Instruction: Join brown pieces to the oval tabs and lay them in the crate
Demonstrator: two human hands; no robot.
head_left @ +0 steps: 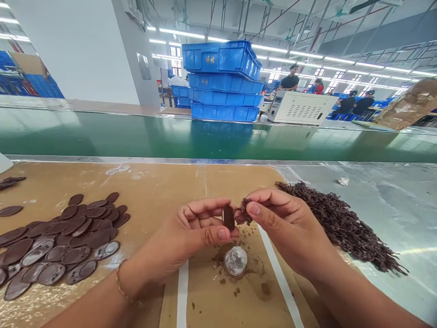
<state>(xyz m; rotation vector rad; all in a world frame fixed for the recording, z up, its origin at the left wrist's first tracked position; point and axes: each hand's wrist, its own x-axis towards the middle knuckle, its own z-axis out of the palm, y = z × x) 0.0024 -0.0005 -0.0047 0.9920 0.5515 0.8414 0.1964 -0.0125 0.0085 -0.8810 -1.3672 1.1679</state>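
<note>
In the middle of the head view, my left hand (205, 223) grips a dark brown oval piece (228, 217) on its edge between thumb and fingers. My right hand (280, 214) pinches a small dark brown twisted, branch-like piece (243, 212). The two pieces are held close together; whether they touch I cannot tell. Below them on the brown work surface stands a small whitish, silvery round lump (235, 261) with brown spots around it. To the left lies a pile of flat brown oval pieces (78, 223). At the right is a heap of dark brown branch-like pieces (334, 218).
Beyond the brown sheet (164, 182) runs a green conveyor belt (143, 136). Stacked blue crates (221, 86) and a cream vented metal box (300, 108) stand behind it. Several people are farther back at the right. A crumpled white scrap (343, 181) lies near the heap.
</note>
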